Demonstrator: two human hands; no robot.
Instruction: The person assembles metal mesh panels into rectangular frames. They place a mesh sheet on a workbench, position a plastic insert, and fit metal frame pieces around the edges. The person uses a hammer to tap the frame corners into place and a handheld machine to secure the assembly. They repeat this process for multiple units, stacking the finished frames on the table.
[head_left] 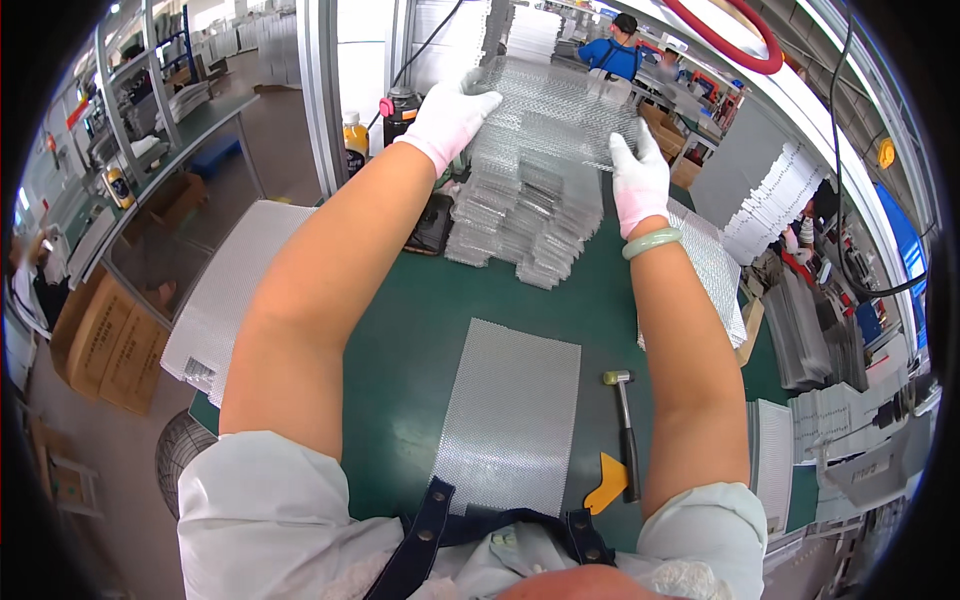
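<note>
Both my arms reach to the far side of the green table (400, 320). A grey metal mesh sheet (560, 100) is held up between my white-gloved hands. My left hand (455, 115) grips its left edge, the fingertips partly behind the sheet. At the right edge my right hand (640, 175) is closed on it, thumb in front. Just below the held sheet lies an uneven pile of mesh pieces (525, 225). Nearer me, a single flat mesh sheet (508, 420) rests on the table.
Right of the flat sheet lie a hammer (626, 430) and a yellow scraper (606, 484). Mesh stacks stand at left (240, 285) and right (705, 275). A black phone (430, 225) and bottles (355, 140) sit far left. A person in blue (610, 58) is beyond.
</note>
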